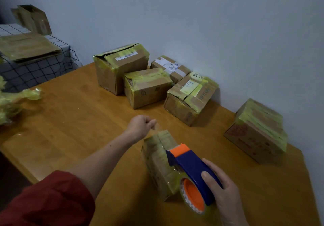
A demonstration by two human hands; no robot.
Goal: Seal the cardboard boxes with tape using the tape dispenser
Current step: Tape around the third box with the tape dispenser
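The table [78,129] carries all work items. Five rear boxes [147,87] stand along the wall, each already banded with yellowish tape. These appear finished, though the largest shows a gap at its top seam.

The near box [157,166] stands at the table's front edge, between the hands, and also carries tape bands. It is judged to be the box in progress.

The dispenser [191,166] rests against the near box's top right edge. The right hand [222,190] grips it, fingers curled over the blue body.

The left hand [142,125] is beyond the box's far end, fingers closed in a pinch on the tape end [158,129].

Remaining, by judgement: lay the strip down, press it and cut it.
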